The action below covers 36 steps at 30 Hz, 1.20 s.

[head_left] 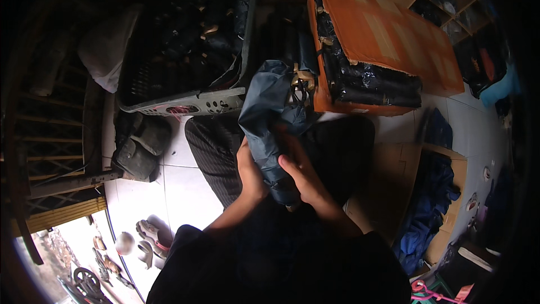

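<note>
Over my lap lies a dark blue-grey folding umbrella (264, 107), its loose cloth bunched at the far end and narrowing toward me. My left hand (251, 171) is wrapped along its left side. Around the right side my right hand (299, 168) closes, with the thumb on top of the cloth. Some of the right fingers are hidden by the fabric. Just past the cloth are light wooden-looking pieces with dark cords (304, 79); whether they belong to this umbrella I cannot tell.
A grey plastic basket (219, 101) full of dark folded umbrellas stands ahead to the left. Right of it, an orange-brown carton (394, 28) holds black wrapped bundles. Blue cloth fills another carton (450, 214) at my right. Shoes (151, 235) lie on the tiles at left.
</note>
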Available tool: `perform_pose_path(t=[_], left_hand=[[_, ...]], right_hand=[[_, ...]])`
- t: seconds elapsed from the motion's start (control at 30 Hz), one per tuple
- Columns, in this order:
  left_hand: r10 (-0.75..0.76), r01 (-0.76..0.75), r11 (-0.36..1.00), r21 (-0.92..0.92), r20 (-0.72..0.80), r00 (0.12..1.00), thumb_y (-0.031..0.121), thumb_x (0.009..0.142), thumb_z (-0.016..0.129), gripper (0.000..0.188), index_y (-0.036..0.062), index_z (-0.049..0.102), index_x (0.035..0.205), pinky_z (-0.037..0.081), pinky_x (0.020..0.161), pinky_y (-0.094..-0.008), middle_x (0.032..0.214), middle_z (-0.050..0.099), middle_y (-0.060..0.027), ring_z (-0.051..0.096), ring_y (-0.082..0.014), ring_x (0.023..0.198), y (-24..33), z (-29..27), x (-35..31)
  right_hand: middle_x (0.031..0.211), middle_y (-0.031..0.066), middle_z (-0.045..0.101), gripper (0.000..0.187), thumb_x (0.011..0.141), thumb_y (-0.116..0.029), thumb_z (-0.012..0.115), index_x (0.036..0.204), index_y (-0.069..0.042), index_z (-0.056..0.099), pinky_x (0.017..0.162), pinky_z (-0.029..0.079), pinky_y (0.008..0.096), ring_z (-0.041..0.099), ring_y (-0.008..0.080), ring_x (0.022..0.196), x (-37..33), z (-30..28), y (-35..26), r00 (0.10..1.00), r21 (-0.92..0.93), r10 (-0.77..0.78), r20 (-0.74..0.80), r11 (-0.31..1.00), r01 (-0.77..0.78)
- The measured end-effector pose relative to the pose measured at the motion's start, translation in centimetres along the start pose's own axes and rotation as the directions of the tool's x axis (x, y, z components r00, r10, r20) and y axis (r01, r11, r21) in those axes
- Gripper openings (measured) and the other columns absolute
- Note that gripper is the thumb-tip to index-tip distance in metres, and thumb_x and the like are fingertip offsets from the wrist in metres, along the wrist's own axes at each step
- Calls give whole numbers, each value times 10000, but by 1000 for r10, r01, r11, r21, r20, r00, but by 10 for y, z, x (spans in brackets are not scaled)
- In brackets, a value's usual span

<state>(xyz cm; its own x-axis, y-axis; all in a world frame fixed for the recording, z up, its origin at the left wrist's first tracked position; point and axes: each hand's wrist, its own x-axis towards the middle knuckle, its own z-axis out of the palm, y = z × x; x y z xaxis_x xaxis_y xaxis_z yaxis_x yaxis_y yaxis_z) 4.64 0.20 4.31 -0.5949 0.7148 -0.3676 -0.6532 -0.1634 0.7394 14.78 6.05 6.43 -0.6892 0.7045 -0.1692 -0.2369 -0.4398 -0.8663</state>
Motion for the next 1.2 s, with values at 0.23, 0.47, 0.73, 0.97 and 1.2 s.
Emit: perform_pose_path(t=[0.23,0.47,0.73,0.97,1.2], left_hand=[[361,-392,701,596,178,915,218,996,293,429,-47,491,1270,391,940,-290,1171,572,-127,538,-188,1064,6,-9,3],[229,-302,934,191,327,917,481,994,333,638,2,310,1414,269,1087,-356,1377,442,-128,395,-227,1294,28,12,-3],[110,-133,966,222,113,988,340,1018,399,491,9,374,1380,311,1032,-292,1318,477,-94,439,-163,1203,16,17,-9],[71,-60,982,178,-55,996,337,998,443,462,10,423,1324,390,970,-298,1247,527,-98,504,-168,1140,19,23,-7],[174,-251,914,318,251,952,274,923,578,559,12,354,1364,361,1016,-333,1273,513,-112,493,-218,1177,25,17,-7]], right_hand=[[1250,132,528,513,869,-191,618,1305,22,450,1011,347,325,471,191,1189,-5,-3,-2,1000,-89,16,-10,996,-16],[1043,131,609,495,800,-195,697,1195,33,506,871,447,317,574,181,978,0,3,-16,971,-488,-239,-28,851,195],[1085,233,600,564,783,-184,710,1243,30,464,803,509,366,638,337,1002,7,-1,-2,919,-636,-393,-9,712,298],[1060,238,600,557,771,-192,706,1227,20,466,779,513,385,626,389,973,12,-1,1,915,-703,-404,13,646,296],[979,223,626,545,766,-156,706,1210,46,462,768,504,377,652,349,925,12,2,4,911,-668,-412,-22,684,293]])
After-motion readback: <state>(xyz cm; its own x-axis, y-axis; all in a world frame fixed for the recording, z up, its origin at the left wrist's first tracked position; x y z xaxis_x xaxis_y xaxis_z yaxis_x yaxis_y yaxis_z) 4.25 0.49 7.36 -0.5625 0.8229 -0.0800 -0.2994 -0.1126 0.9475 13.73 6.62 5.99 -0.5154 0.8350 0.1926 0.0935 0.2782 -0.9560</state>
